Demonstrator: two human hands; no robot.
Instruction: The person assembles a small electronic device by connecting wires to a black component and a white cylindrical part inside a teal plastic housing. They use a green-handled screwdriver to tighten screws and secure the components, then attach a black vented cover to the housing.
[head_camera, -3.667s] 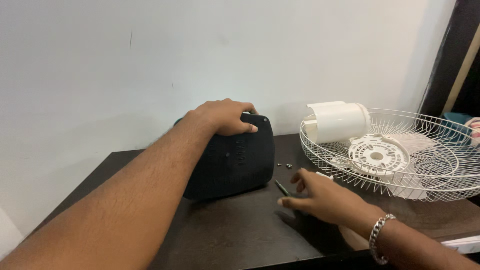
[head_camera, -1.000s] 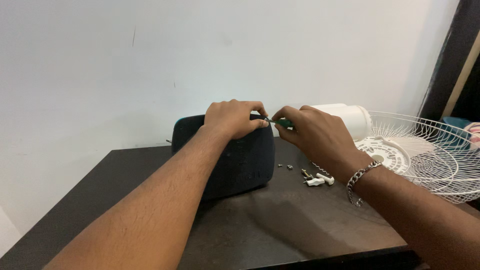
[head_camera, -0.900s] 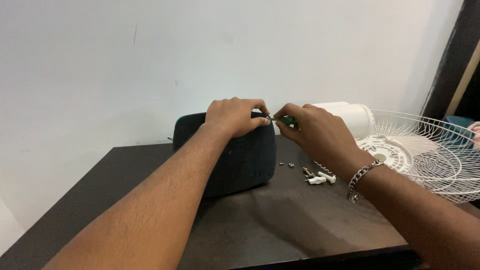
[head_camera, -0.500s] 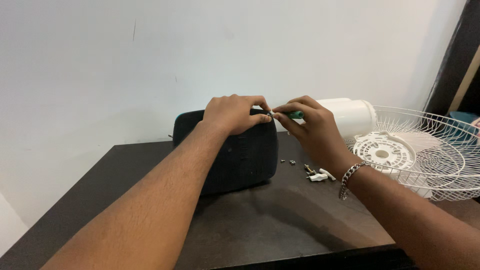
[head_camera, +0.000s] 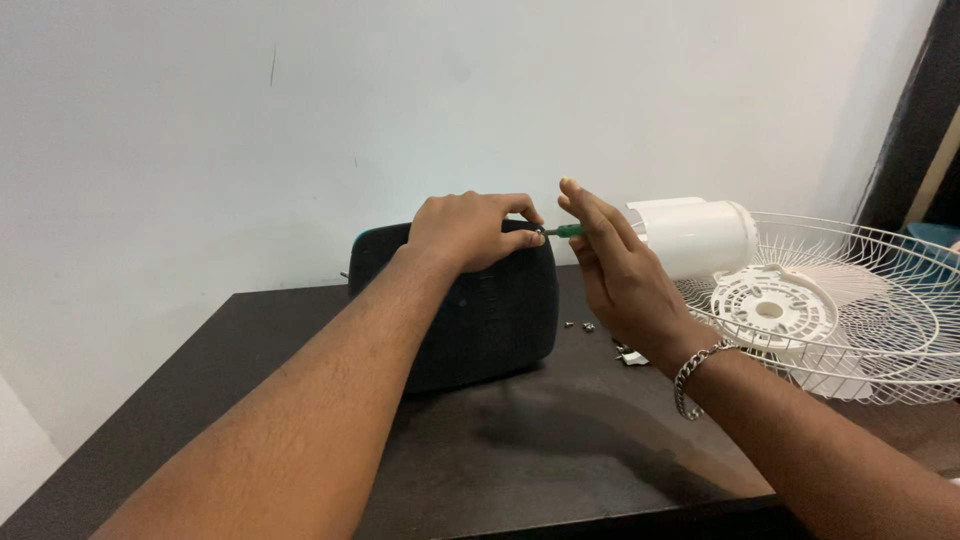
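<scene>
A dark rounded housing stands upright on the dark bench, close to the white wall. The left hand rests on the housing's top right corner, its grip pinched closed with thumb and forefinger meeting at the tip of a small green-handled screwdriver. The right hand, just to the right of the housing, has its grip closed around the screwdriver's handle, fingers raised and curled over it; a metal chain bracelet hangs at that wrist. The screwdriver lies roughly level, pointing at the housing's top corner. On the bench just right of the housing lie a few small screws and some small white pieces. Farther right of the housing sits a white wire fan guard with a white cylindrical motor cover and a white round plate in it.
</scene>
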